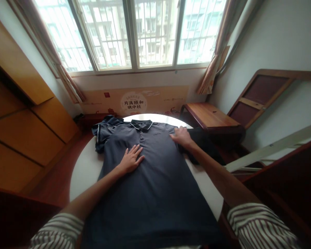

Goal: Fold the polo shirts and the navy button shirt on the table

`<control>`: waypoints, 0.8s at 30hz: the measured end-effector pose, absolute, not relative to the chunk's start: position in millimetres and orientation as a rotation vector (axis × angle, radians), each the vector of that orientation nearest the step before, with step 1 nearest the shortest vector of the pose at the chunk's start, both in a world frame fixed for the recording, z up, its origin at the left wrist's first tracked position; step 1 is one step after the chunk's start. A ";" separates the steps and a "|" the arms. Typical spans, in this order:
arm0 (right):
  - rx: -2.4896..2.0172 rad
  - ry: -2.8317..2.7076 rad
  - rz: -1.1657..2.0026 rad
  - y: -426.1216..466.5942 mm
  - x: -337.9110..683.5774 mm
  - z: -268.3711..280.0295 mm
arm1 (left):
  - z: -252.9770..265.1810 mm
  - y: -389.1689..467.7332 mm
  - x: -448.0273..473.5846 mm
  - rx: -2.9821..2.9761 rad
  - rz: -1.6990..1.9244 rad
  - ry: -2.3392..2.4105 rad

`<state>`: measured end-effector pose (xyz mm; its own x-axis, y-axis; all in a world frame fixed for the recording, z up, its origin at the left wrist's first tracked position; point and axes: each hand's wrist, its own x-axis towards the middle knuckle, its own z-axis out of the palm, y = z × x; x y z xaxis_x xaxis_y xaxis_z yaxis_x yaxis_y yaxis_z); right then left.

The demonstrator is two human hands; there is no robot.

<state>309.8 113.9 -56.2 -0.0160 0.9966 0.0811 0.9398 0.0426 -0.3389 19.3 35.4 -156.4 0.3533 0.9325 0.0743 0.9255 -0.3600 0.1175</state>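
My left hand lies flat, fingers spread, on the shirt laid over the table; my right hand touches its shoulder, too blurred to tell whether it pinches.

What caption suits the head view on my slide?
Left hand flat on a dark polo shirt, right hand at its sleeve, white table beneath.
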 end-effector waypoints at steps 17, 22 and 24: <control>-1.980 -1.889 0.321 208.0 338.6 -76.5 | -163.2 34.3 18.3 2.505 0.243 1.747; -1.720 -2.191 0.456 202.0 314.8 -88.0 | -165.6 34.6 17.7 2.497 0.275 1.740; -1.729 -2.223 0.483 206.1 310.5 -94.6 | -165.6 34.5 17.9 2.492 0.287 1.737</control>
<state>310.5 206.1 -94.6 -0.2424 0.9700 0.0177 0.8753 0.2265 -0.4272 17.9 34.5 -165.6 0.3358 0.9364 0.1017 0.9195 -0.3493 0.1804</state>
